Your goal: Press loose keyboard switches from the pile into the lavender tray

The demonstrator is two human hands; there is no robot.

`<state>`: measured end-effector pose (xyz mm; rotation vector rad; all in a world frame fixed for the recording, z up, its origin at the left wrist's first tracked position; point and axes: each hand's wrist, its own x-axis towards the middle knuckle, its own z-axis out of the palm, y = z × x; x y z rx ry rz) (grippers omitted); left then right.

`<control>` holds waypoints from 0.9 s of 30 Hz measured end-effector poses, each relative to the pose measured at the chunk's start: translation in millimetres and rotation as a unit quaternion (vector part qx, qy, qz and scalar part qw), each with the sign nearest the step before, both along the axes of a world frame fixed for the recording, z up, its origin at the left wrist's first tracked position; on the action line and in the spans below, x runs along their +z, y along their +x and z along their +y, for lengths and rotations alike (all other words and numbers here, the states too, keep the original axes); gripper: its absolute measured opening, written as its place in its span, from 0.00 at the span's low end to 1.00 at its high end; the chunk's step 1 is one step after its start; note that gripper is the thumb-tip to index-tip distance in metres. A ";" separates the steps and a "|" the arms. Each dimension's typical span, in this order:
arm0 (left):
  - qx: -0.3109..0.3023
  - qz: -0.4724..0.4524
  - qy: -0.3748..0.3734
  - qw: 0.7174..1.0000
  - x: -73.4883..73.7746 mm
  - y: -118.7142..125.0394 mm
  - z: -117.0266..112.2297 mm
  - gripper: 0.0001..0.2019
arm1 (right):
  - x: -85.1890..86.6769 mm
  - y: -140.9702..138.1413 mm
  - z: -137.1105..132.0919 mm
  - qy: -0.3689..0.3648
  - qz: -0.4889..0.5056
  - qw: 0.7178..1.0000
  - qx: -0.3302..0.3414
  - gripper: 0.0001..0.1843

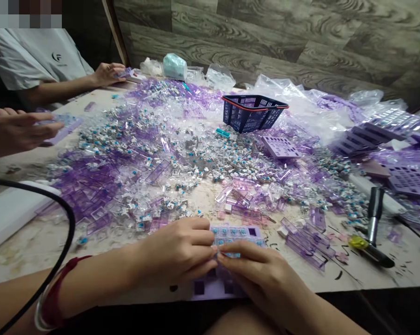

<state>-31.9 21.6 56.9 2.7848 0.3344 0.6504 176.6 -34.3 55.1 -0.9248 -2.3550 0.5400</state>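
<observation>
At the table's front edge lies a light purple plate [215, 289] with square holes. Small clear-and-blue pieces [233, 231] sit in its far rows, and several near holes stand dark. My left hand [182, 249] reaches over the plate's left side, fingers curled and tips pinched. From the right, my right hand [262, 267] brings thumb and forefinger together at the same spot over the plate. The fingertips of both hands nearly meet; whatever is between them is too small and covered to name.
Loose white-and-blue switch-like pieces [210, 156] and purple clear plastic parts [87, 186] heap across the table. A dark basket [253, 114] stands behind. At right lies a hammer [373, 223]. A black cable [70, 218] arcs at left. A co-worker's hands [21, 128] hold another plate.
</observation>
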 end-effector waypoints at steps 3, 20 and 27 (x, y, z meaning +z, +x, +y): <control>0.019 -0.010 0.024 0.999 1.1 0.0 -2.7 0.16 | 2.3 -0.6 0.8 -0.011 -0.009 1.000 0.000 0.13; -0.006 0.004 -0.056 0.998 1.1 6.2 -7.7 0.12 | 3.7 -6.3 4.5 0.008 -0.072 0.997 0.004 0.19; -0.012 -0.034 -0.045 0.998 -0.9 7.9 -7.5 0.15 | 9.0 -10.4 7.8 0.026 -0.130 0.991 -0.006 0.17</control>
